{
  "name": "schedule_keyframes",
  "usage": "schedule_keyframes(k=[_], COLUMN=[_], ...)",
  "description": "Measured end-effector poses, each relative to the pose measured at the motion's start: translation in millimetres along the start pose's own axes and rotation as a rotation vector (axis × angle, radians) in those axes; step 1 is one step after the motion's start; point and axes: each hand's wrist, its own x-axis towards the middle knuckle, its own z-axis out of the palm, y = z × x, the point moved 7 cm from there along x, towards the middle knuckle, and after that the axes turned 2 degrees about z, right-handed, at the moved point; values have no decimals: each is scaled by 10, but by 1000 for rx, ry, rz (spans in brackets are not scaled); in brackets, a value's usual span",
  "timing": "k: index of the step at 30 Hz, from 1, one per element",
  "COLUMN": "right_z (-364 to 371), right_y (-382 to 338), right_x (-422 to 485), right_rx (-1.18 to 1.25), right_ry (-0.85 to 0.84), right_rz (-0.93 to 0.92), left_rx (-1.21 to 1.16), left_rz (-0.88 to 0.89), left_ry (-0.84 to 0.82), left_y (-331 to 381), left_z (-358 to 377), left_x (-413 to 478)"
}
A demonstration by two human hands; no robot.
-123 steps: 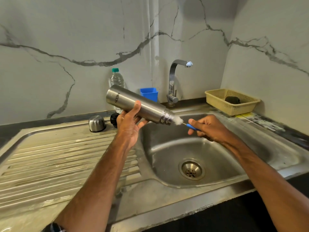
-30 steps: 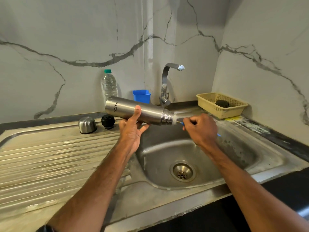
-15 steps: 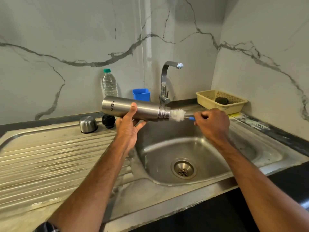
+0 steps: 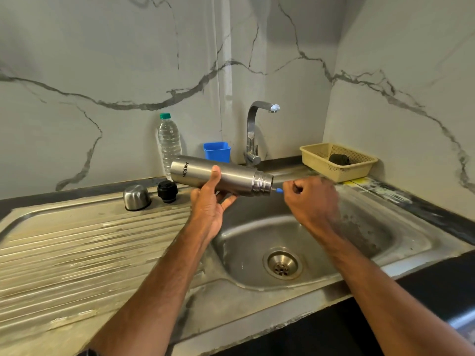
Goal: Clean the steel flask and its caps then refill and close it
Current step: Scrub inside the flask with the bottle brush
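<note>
my left grip [image 4: 208, 209] holds the flask [image 4: 226, 177], my right grip [image 4: 311, 199] squeezes the brush handle [image 4: 279, 190]; a hard push could knock the flask loose.

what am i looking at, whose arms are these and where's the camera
No machine here: these are a person's two bare hands, filmed by one wide camera worn on the head, looking down. The left hand holds a steel flask sideways over the sink. The right hand grips a blue handle that goes into the flask's open mouth; its far end is hidden inside. On the draining board stand a steel cap and a black cap. At the wall: a water bottle, a blue cup, the tap and a yellow basket.
</note>
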Motion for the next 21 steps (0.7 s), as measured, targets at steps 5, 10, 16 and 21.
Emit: schedule_keyframes(k=[5, 10, 16, 21], right_z=[-196, 22, -85, 242], right_y=[272, 65, 292, 146], right_x=[140, 56, 118, 53], right_rx=[-37, -51, -76, 104], right_ry=[23, -20, -22, -363], right_rz=[97, 53, 137, 77], left_rx=[-52, 8, -16, 24], left_rz=[38, -12, 11, 33], left_ry=[42, -2, 65, 96], left_y=[137, -6, 120, 180], left_z=[-81, 30, -111, -220], left_x=[77, 7, 85, 134])
